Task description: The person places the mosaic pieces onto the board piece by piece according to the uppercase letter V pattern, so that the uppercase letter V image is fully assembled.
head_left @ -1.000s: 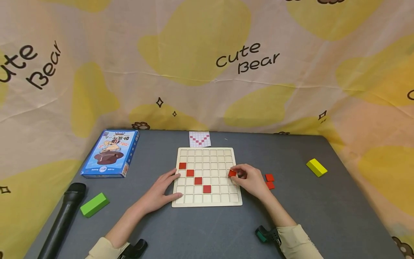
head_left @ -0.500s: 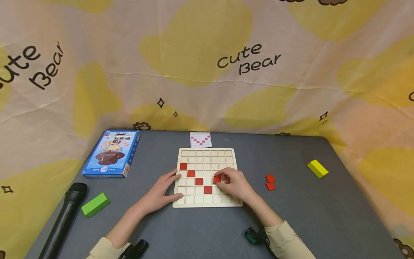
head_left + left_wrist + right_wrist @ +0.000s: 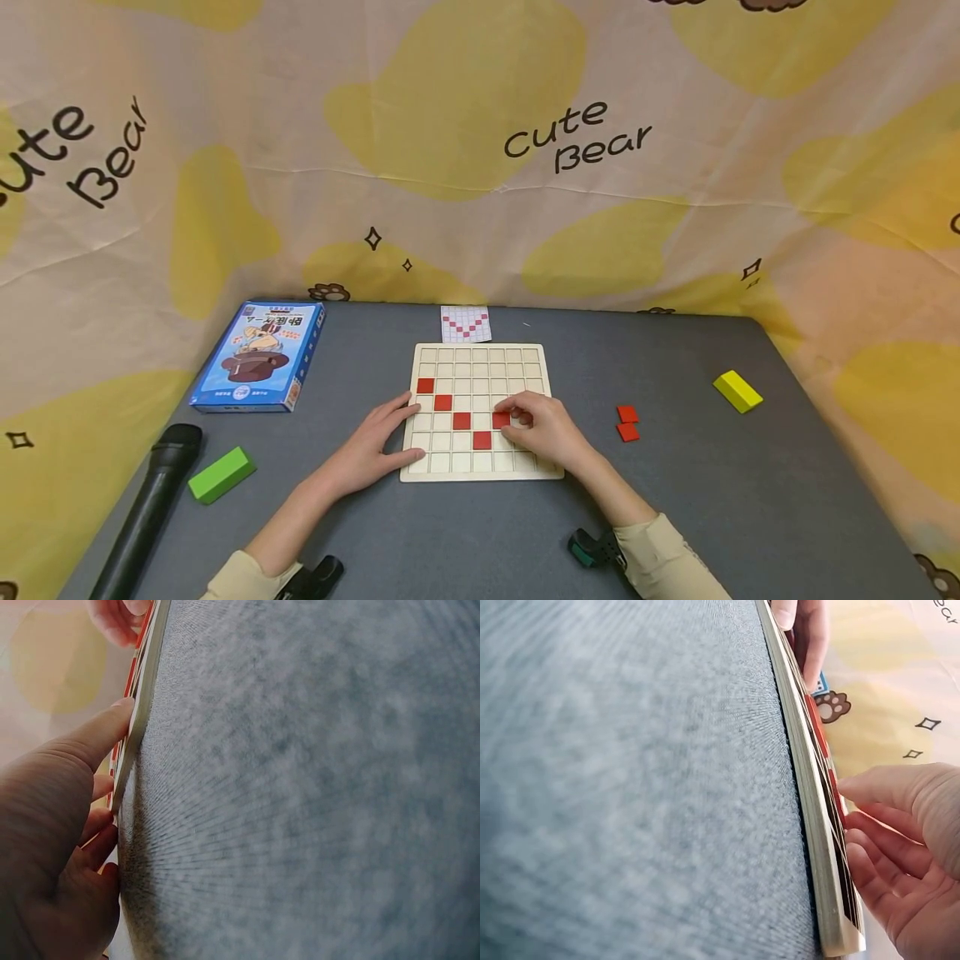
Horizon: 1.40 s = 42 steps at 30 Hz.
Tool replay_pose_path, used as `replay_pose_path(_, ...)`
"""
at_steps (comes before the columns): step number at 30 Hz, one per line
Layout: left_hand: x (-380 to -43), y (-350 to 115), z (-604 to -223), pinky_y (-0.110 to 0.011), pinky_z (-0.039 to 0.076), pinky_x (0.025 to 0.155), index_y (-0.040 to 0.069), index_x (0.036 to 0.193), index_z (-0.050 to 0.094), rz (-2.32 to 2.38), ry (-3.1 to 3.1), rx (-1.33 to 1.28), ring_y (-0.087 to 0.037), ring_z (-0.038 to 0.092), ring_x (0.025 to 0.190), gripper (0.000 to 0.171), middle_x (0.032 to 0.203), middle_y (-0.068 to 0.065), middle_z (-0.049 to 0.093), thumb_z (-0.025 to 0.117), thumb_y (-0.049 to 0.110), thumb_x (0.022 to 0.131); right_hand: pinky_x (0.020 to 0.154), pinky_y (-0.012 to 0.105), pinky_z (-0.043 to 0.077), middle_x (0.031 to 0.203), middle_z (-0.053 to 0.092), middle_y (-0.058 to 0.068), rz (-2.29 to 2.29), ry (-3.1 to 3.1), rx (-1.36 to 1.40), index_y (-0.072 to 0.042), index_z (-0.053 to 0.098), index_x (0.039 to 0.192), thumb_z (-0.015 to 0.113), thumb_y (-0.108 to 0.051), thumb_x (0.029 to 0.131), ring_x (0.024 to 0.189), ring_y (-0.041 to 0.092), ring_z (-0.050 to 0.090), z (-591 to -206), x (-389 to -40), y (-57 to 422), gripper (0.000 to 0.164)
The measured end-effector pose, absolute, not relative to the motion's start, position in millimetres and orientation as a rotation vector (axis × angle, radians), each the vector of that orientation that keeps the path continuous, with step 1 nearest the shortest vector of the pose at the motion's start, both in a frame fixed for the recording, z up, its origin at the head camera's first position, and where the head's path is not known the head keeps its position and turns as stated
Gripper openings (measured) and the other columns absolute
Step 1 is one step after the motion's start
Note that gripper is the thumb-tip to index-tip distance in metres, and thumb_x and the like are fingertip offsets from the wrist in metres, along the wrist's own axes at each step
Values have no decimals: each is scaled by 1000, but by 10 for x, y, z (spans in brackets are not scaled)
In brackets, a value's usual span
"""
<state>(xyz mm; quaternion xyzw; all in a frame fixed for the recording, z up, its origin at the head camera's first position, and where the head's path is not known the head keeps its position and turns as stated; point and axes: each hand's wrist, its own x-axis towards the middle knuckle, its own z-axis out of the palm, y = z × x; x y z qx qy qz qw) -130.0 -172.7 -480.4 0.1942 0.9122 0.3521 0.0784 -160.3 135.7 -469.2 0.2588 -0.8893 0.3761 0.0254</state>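
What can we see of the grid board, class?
The cream grid board looks wooden, with rounded corners and square cells. It lies flat on the grey table. Four red tiles step diagonally across it; the right hand pinches a fifth red tile right of centre. The left hand touches its left edge.

we have the board (image 3: pixel 482 400) on the table (image 3: pixel 450 533), the card (image 3: pixel 466 324) just behind it, the box (image 3: pixel 260 357), microphone (image 3: pixel 147 508) and one block (image 3: pixel 222 475) to its left, two loose tiles (image 3: pixel 627 432) and another block (image 3: pixel 738 391) to its right.
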Motion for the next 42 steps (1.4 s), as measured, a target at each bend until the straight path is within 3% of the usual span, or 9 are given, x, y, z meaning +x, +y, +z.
replay_pose_path(6, -1298, -1735, -4806, -60, 32, 105, 9, 146, 44, 1047, 2744, 584, -37, 29, 140, 74, 157, -13, 28, 69, 46, 88, 73, 28, 51, 98, 70, -2, 1224, -2712, 710, -11, 73, 107, 75, -8, 83, 84, 13, 62, -4674, -1589, 1469, 24)
replay_pose_path(13, -1293, -1746, -4804, -61, 32, 105, 9, 146, 44, 1045, 2751, 570, -37, 29, 140, 74, 157, -13, 29, 70, 46, 88, 65, 27, 47, 93, 67, 0, 1149, -2754, 573, -12, 74, 106, 77, -10, 82, 74, 13, 56, -4666, -1592, 1752, 24)
replay_pose_path(24, -1292, -1752, -4805, -60, 31, 105, 8, 146, 44, 1042, 2760, 570, -37, 28, 140, 73, 157, -13, 28, 70, 44, 88, 70, 37, 47, 97, 67, 6, 943, -2766, 352, -10, 73, 106, 77, -9, 82, 78, 20, 57, -4654, -1549, 2442, 24)
replay_pose_path(29, -1296, -1742, -4801, -60, 31, 106, 8, 146, 44, 1041, 2758, 571, -37, 29, 140, 74, 157, -13, 29, 71, 43, 87, 73, 40, 52, 103, 69, 9, 964, -2765, 312, -7, 72, 108, 77, -7, 82, 80, 22, 62, -4655, -1512, 2666, 26)
replay_pose_path(42, -1296, -1723, -4807, -61, 32, 105, 9, 146, 45, 1032, 2752, 574, -37, 29, 140, 74, 157, -13, 29, 71, 45, 87, 79, 41, 56, 107, 67, 11, 1041, -2807, 306, -4, 71, 110, 77, -6, 82, 87, 25, 69, -4673, -1495, 2645, 29)
